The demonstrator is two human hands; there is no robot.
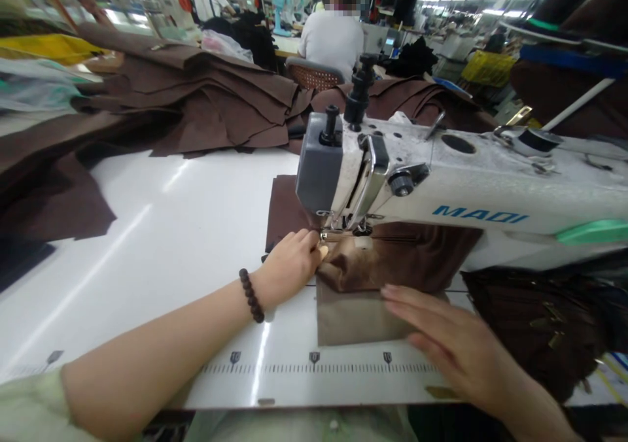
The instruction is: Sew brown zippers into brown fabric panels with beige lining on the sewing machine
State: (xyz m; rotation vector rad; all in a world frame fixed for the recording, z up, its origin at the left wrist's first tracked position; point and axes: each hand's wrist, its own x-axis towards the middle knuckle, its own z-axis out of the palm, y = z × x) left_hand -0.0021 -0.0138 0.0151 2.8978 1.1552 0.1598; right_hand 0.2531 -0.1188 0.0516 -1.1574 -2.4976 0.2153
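Brown fabric (422, 255) lies under the needle area of a white sewing machine (471, 180), with a zipper-like dark strip (392, 237) running along it. My left hand (293, 259), with a dark bead bracelet at the wrist, is closed on the fabric's edge just left of the presser foot (360, 228). Its fingertips are partly hidden. A lighter grey-brown fabric panel (348, 321) shows below the brown piece. My right hand (456, 337) is open, its fingers stretched out, with the fingertips at the near edge of the brown fabric.
Stacked brown fabric pieces (210, 95) cover the table's far side. A dark brown sewn item with zipper pulls (540, 324) lies at the right. A ruler scale (275, 367) runs along the white table's front edge. A seated person (333, 40) is beyond the machine.
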